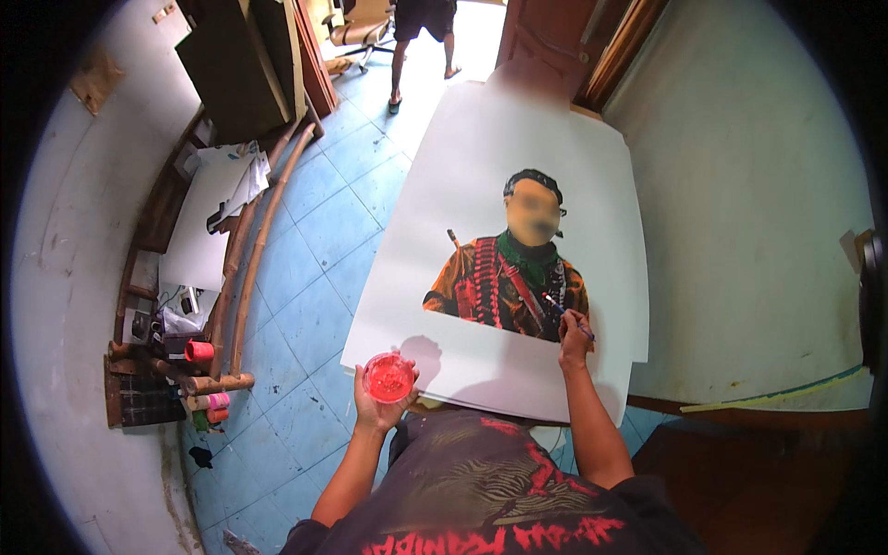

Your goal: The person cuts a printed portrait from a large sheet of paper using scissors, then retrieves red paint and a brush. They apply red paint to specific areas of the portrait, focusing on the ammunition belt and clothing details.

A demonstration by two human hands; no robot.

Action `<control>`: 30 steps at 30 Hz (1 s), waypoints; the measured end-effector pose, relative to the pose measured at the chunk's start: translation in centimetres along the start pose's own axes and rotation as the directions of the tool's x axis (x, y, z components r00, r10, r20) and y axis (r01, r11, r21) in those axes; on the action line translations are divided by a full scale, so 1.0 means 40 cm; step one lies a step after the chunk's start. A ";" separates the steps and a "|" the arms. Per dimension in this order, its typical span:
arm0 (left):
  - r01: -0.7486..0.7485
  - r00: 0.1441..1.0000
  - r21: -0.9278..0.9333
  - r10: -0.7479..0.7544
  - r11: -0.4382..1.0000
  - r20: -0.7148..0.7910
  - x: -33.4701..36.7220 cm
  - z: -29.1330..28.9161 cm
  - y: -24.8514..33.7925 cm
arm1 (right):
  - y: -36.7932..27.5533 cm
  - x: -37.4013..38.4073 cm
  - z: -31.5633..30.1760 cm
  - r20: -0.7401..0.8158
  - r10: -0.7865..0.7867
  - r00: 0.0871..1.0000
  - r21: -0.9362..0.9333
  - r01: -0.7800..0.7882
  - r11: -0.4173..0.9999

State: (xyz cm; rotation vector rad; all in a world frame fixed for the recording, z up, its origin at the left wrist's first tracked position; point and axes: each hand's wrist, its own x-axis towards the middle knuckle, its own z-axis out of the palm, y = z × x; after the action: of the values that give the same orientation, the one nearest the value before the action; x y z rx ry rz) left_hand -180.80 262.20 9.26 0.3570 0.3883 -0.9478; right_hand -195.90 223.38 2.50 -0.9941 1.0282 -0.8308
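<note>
1. Currently, the right hand (pixel 575 340) is closed in a pinch around the brush (pixel 581 326), gripping it near its rear part.
2. The brush slants over the chest of the portrait (pixel 504 285), on its right side; its long axis runs diagonally, tip up and left, away from the person. Whether the tip touches the surface, I cannot tell.
3. The left hand (pixel 377 413) is partly open, curled around the underside of the cup (pixel 388 377), which holds red paint.
4. The cup's mouth faces up, near the sheet's close left corner.
5. The white sheet (pixel 430 213) stretches lengthwise away from the person; the portrait's head points to its far end.
6. Blue tiles (pixel 305 250) and bamboo poles (pixel 262 250) lie left.
</note>
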 end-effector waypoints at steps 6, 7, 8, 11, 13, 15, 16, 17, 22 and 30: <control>-0.025 1.000 -0.041 0.025 0.999 -0.001 -0.030 0.030 -0.109 | -0.033 0.033 -0.040 0.036 0.059 0.998 0.103 -0.062 0.993; -0.027 1.000 -0.046 0.027 0.999 0.000 -0.036 0.033 -0.123 | -0.042 0.034 -0.040 0.054 0.067 0.996 0.116 -0.073 0.991; -0.025 1.000 -0.057 0.026 0.998 0.018 -0.042 0.034 -0.135 | -0.051 0.033 -0.042 0.057 0.073 0.996 0.134 -0.080 0.988; -0.004 0.997 -0.062 0.008 0.998 0.080 -0.048 0.049 -0.164 | -0.066 0.037 -0.066 0.070 0.082 0.994 0.183 -0.094 0.979; 0.013 0.996 -0.062 -0.007 0.998 0.092 -0.041 0.058 -0.167 | -0.075 0.047 -0.078 0.094 0.083 0.992 0.212 -0.102 0.972; 0.029 0.995 -0.062 -0.023 0.998 0.093 -0.035 0.064 -0.162 | -0.079 0.041 -0.086 0.060 0.100 0.993 0.241 -0.112 0.964; 0.032 0.995 -0.051 -0.027 0.998 0.098 -0.032 0.065 -0.156 | -0.082 0.036 -0.083 0.044 0.109 0.993 0.258 -0.116 0.959; 0.036 0.994 -0.039 -0.032 0.999 0.104 -0.030 0.066 -0.148 | -0.086 0.031 -0.080 0.046 0.099 0.994 0.258 -0.107 0.960; 0.090 0.989 0.008 -0.090 0.996 0.114 -0.020 0.055 -0.095 | -0.083 -0.022 -0.079 0.039 0.084 0.996 0.281 -0.091 0.955; 0.147 0.980 0.099 -0.158 0.984 0.123 -0.007 0.008 0.042 | -0.016 -0.136 -0.048 -0.085 0.094 0.992 0.357 -0.058 0.932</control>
State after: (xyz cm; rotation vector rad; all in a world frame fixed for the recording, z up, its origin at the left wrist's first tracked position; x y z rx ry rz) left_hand -179.48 263.17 9.87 0.3483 0.2568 -1.1353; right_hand -199.44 227.57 4.34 -0.6066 0.9532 -0.9697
